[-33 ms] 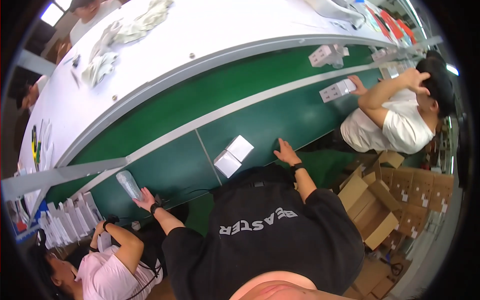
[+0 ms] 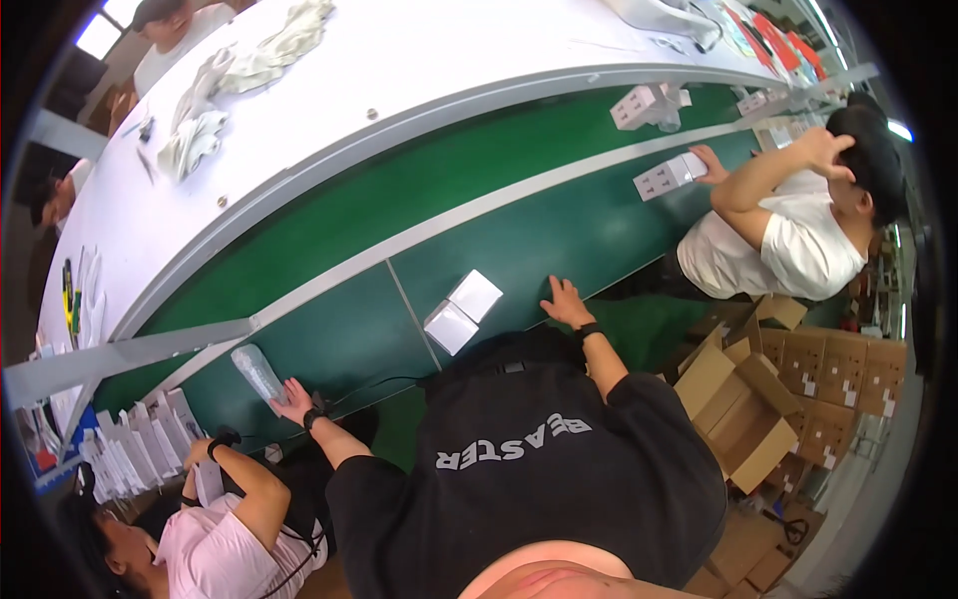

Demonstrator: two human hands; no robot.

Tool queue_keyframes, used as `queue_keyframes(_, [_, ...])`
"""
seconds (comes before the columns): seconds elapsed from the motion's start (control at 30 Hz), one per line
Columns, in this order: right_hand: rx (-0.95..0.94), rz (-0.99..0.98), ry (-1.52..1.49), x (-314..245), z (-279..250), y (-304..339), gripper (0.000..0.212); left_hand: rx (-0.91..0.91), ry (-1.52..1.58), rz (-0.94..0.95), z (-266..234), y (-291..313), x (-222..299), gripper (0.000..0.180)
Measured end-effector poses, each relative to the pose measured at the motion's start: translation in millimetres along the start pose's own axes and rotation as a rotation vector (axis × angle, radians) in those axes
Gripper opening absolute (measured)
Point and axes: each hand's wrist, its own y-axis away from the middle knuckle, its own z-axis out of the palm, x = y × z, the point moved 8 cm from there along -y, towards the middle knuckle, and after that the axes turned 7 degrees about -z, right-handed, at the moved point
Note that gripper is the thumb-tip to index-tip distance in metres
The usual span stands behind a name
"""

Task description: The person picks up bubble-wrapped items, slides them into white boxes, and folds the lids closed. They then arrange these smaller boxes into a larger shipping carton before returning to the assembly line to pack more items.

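Observation:
My left hand (image 2: 293, 402) is at the lower end of a long package in clear, shiny plastic wrap (image 2: 257, 373), with thumb and fingers around that end. What is inside the wrap I cannot make out. My right hand (image 2: 567, 302) rests on the near edge of the green work surface (image 2: 559, 235), fingers stretched out and holding nothing. Between my hands, close in front of me, two white boxes (image 2: 464, 311) stand end to end, touching.
A co-worker's hand (image 2: 710, 165) at the right holds white boxes (image 2: 667, 178). At the left, another co-worker (image 2: 235, 534) sits beside upright white boxes (image 2: 150, 439). An open carton (image 2: 738, 419) stands at my right. A white shelf (image 2: 419, 50) with gloves (image 2: 200, 140) hangs beyond.
The view has shifted slightly left. Both hands stay almost where they were, and the white boxes stand as before.

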Motion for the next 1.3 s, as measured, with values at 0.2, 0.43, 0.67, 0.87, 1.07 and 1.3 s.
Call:
queue_keyframes(0.2, [-0.029, 0.051, 0.221, -18.8, 17.3, -6.2, 0.087, -0.047, -0.463, 0.139, -62.3, 23.0, -28.9, 0.051])
queue_keyframes(0.43, [-0.087, 0.074, 0.421, 0.9, 43.7, -22.9, 0.092, -0.305, -1.973, 0.774, -46.1, 109.3, -156.5, 0.029])
queue_keyframes(0.67, [-0.212, -0.001, 0.68, -7.8, 48.4, -34.5, 0.087, -0.766, -2.301, 0.783, -34.7, 202.3, -281.0, 0.024])
queue_keyframes(0.87, [-0.265, -0.184, 0.272, -37.4, 3.8, -29.4, 0.073, -0.55, -1.947, 0.308, -42.5, 196.1, -257.6, 0.027])
queue_keyframes(1.07, [0.178, -0.401, -0.31, -104.6, -94.2, -24.1, 0.055, -0.657, -1.736, 0.783, 78.9, 322.6, -271.9, 0.038])
queue_keyframes(1.3, [0.28, -0.774, -0.611, -242.0, -105.9, -11.4, 0.046, -1.218, -1.885, 1.141, 106.7, 407.0, -355.5, 0.064])
